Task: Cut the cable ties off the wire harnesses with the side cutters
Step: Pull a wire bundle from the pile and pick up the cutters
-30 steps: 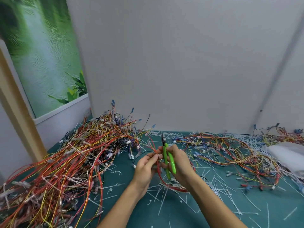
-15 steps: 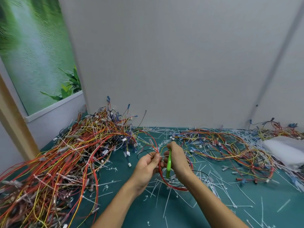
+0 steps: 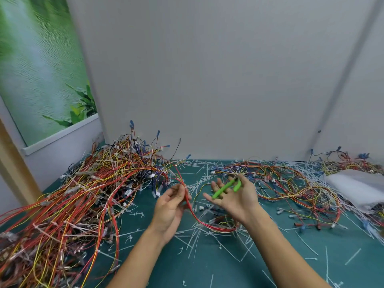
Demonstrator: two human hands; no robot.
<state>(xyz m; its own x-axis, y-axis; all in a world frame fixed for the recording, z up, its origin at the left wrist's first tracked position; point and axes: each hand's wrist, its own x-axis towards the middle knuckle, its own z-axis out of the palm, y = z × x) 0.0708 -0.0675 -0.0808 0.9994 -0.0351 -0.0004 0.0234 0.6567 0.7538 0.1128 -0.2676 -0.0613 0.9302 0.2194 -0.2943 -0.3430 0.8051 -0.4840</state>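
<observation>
My right hand (image 3: 234,197) has drawn off the harness (image 3: 199,219) and opened, cutters (image 3: 223,189) resting across its fingers; my left hand (image 3: 170,204) pinches the harness, probably to feed the next cut.

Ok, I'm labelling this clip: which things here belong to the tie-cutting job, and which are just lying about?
Job: side cutters lying in the right hand; red harness pinched by the left hand; harness pile at left.
Lying about: cut tie scraps on the green mat; white bag; leafy poster.
</observation>
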